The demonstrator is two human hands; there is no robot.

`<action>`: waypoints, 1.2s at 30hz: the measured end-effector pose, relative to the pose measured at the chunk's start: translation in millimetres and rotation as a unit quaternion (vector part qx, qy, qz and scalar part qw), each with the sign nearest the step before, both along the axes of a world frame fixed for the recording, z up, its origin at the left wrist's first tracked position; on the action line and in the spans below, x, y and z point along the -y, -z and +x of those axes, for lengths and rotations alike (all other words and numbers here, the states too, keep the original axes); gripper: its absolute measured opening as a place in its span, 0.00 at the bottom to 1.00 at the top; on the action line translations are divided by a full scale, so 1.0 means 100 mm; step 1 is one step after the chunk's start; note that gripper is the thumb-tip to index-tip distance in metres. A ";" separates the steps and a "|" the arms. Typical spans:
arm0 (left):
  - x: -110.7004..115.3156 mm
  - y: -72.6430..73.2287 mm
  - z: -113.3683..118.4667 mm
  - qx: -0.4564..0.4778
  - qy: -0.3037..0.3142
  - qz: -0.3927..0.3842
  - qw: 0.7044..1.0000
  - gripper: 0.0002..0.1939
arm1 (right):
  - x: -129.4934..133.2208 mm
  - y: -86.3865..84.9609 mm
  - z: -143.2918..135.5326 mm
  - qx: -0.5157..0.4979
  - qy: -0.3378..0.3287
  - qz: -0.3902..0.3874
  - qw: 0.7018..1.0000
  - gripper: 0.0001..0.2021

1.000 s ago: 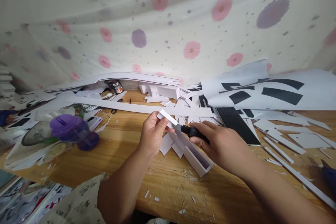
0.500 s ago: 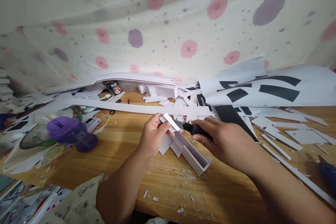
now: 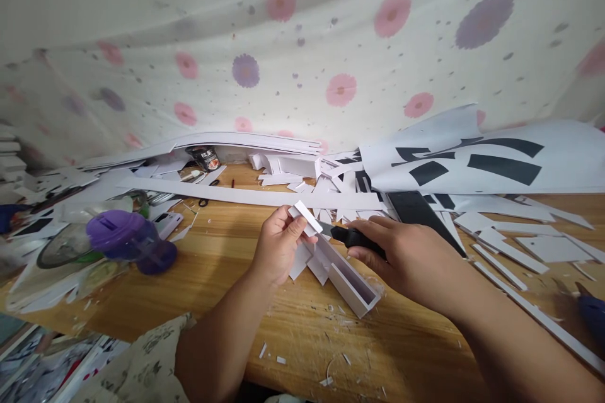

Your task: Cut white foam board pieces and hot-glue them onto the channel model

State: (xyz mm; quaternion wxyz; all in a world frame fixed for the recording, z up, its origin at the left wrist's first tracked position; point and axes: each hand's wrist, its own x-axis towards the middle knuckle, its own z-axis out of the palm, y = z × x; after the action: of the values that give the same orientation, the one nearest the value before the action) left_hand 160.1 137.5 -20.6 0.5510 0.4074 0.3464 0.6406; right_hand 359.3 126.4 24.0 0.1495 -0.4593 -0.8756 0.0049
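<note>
Between the thumb and fingers of my left hand (image 3: 280, 242) is a small white foam board piece (image 3: 306, 218), tilted and raised above the table. My right hand (image 3: 401, 258) is wrapped round the black handle of a utility knife (image 3: 352, 237). The knife's blade points left and lies against or just beside the right edge of the piece; I cannot tell whether it touches. Below the hands, a long, narrow white box (image 3: 353, 283) with an open top rests on the table, with flat white pieces beside its far end, partly hidden by my left hand.
A purple lidded cup (image 3: 127, 239) stands at the left, near a black can (image 3: 205, 157). A long white strip (image 3: 250, 194) crosses the table (image 3: 208, 302) behind my hands. White scraps (image 3: 510, 245) and a dark flat slab (image 3: 416, 214) lie right. A printed sheet (image 3: 501, 157) leans behind.
The knife and my right hand have shifted slightly to the right. My left hand keeps hold of the white piece in nearly the same place.
</note>
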 end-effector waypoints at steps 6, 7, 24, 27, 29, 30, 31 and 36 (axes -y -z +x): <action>-0.01 0.01 -0.03 -0.035 0.015 0.001 0.999 0.14 | 0.00 0.01 -0.01 -0.008 -0.016 0.001 1.000 0.13; -0.01 0.01 -0.03 -0.050 0.020 0.002 0.999 0.14 | 0.01 0.02 -0.01 -0.009 -0.015 0.001 1.000 0.13; 0.06 0.03 0.01 -0.178 0.101 -0.013 0.979 0.15 | -0.11 0.04 0.08 -0.083 0.074 0.031 0.993 0.17; 0.06 0.05 0.01 -0.153 0.095 -0.019 0.983 0.15 | -0.21 0.04 0.12 -0.103 0.137 0.001 0.985 0.18; 0.06 0.06 0.00 -0.141 0.087 -0.024 0.986 0.14 | -0.28 0.06 0.14 -0.066 0.146 -0.054 0.986 0.19; 0.06 0.06 0.00 -0.136 0.084 -0.027 0.987 0.14 | -0.32 0.10 0.13 -0.040 0.143 -0.080 0.986 0.19; 0.05 0.06 0.00 -0.132 0.083 -0.029 0.987 0.13 | -0.35 0.14 0.13 -0.015 0.138 -0.101 0.985 0.18; 0.04 0.02 -0.04 -0.132 0.083 0.001 0.988 0.11 | -0.47 0.45 0.03 0.048 0.114 -0.149 0.981 0.19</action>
State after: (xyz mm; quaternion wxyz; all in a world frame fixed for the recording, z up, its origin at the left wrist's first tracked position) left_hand 156.3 133.0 -23.0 0.5511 0.5169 0.3802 0.5334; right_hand 362.5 173.3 -20.5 0.0372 -0.5728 -0.8132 0.0961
